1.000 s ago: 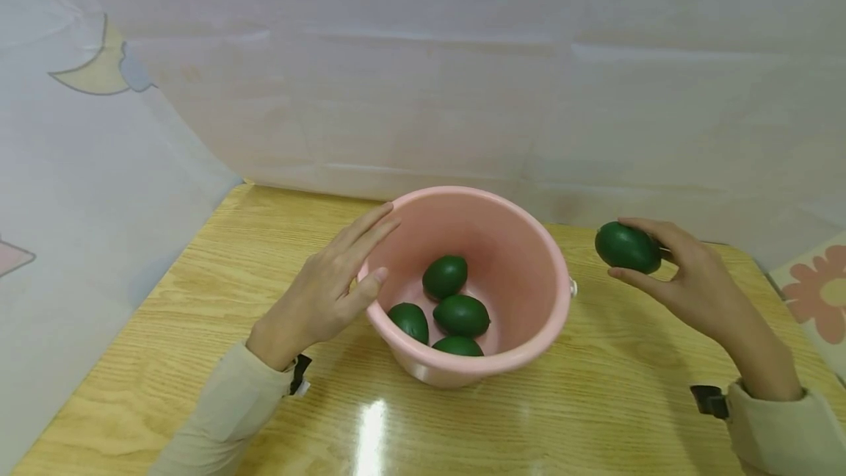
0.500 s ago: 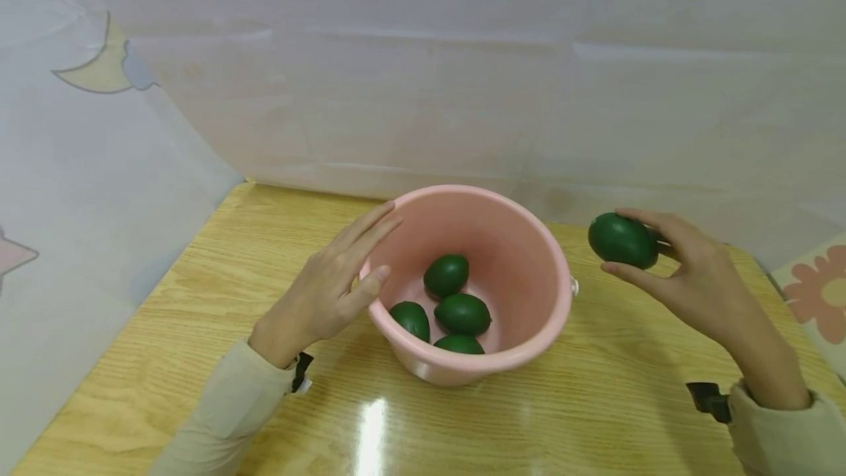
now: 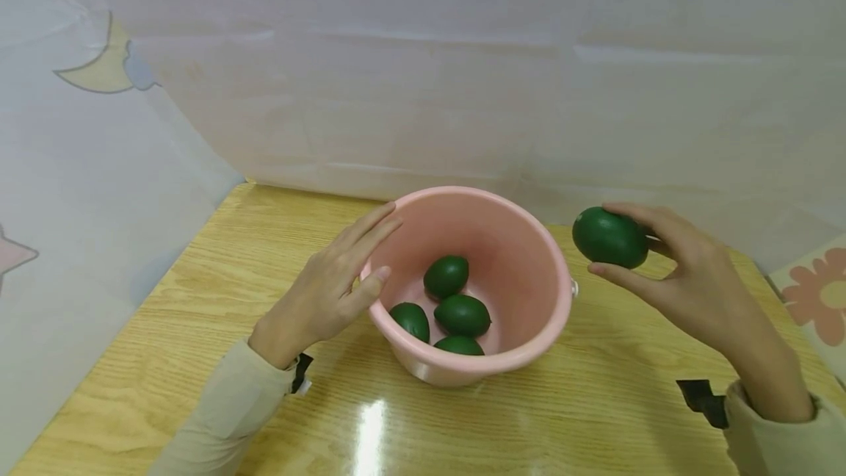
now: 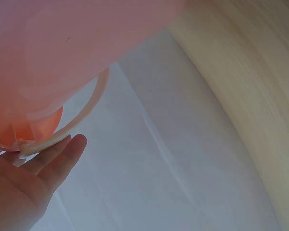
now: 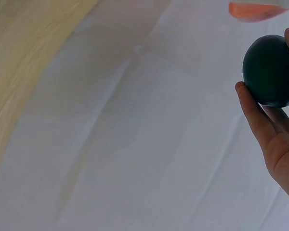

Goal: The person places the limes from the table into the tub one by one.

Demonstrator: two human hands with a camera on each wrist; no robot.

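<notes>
In the head view my right hand (image 3: 687, 278) holds a smooth dark green avocado (image 3: 609, 238) between thumb and fingers, above the table and right of the pink bucket (image 3: 562, 300). The right wrist view shows the same avocado (image 5: 270, 71) against the fingers. Inside the bucket lie several more avocados, among them one at the back (image 3: 446, 276) and one in the middle (image 3: 463, 316); the front ones are partly hidden by the rim. My left hand (image 3: 324, 289) rests on the bucket's left rim with fairly straight fingers, close to the bucket handle (image 4: 94, 98) in the left wrist view.
Beneath the bucket is a glossy wood-grain table (image 3: 218, 292). A pale sheet (image 3: 423, 94) with printed shapes hangs behind and to the left. At the far right is a printed flower (image 3: 822, 292).
My right hand has moved left and slightly up with the avocado, nearer the bucket. The left hand, the bucket and the avocados in it look unchanged.
</notes>
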